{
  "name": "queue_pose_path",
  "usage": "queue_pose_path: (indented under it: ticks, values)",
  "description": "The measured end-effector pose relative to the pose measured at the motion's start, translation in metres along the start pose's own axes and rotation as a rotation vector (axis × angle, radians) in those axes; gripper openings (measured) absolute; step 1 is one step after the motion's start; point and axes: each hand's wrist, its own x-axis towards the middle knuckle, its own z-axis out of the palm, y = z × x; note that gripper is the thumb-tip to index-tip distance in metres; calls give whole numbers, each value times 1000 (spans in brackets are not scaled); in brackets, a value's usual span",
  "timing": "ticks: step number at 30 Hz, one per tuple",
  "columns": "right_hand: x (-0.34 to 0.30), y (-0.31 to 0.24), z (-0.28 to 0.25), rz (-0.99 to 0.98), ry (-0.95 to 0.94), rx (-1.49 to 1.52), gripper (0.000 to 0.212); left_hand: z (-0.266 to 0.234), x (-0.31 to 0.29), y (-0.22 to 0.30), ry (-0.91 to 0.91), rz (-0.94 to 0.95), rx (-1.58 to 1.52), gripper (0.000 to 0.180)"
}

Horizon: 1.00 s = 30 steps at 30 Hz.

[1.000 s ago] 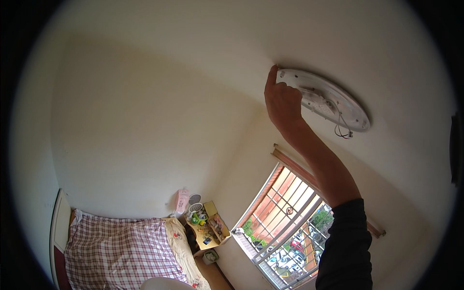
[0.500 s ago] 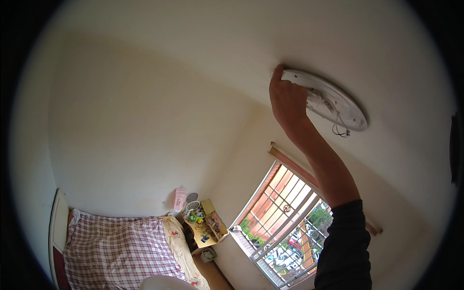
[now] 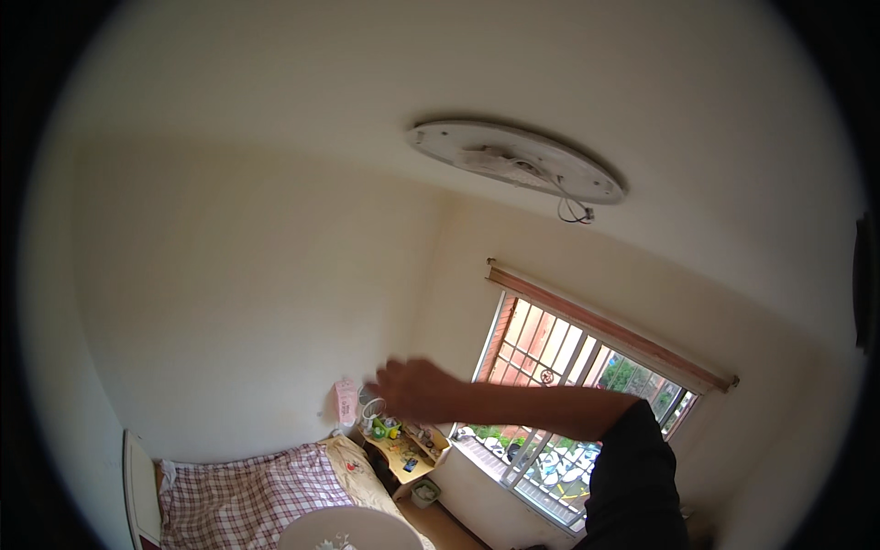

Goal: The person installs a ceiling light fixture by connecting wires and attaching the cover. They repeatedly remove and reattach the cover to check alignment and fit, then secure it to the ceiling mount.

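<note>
A round white ceiling lamp base (image 3: 486, 165) is fixed overhead, its cover off. A loose wire end with a connector (image 3: 576, 214) hangs from its near right side. My right hand (image 3: 417, 390) is well below the lamp base, apart from it, with the dark-sleeved arm reaching in from the lower right. Its fingers look bent, but motion blurs them, so whether they hold anything is unclear. At the lower edge shows part of a pale round thing (image 3: 307, 532) with small white pieces on it. My left hand is out of view.
A bed with a checked cover (image 3: 266, 495) stands at the lower left. Beside it is a small desk (image 3: 399, 454) with clutter, and a bin (image 3: 424, 492) on the floor. A barred window (image 3: 541, 385) with a curtain rail (image 3: 605, 321) lies behind my arm.
My right hand has come off the lamp base's edge and moved down and left. The view has shifted, so the lamp base sits further left and more of the pale round thing shows.
</note>
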Motion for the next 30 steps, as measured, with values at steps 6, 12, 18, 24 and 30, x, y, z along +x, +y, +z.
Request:
queue_pose_path:
  ticks: [6,12,18,24,30]
  values:
    - [-92,-21,27,-125,-101,668,53,5,55,109,-233,34,-364,36]
    - [-159,6,11,89,-29,926,50,11,66,240,-439,101,-643,36]
    - [-197,92,-57,458,966,760,28,23,20,335,-380,160,-580,42]
    - [-199,150,-137,581,1450,1000,39,24,6,332,-411,144,-541,34]
    - [-171,157,-144,690,1401,789,36,12,-6,302,-375,123,-456,21]
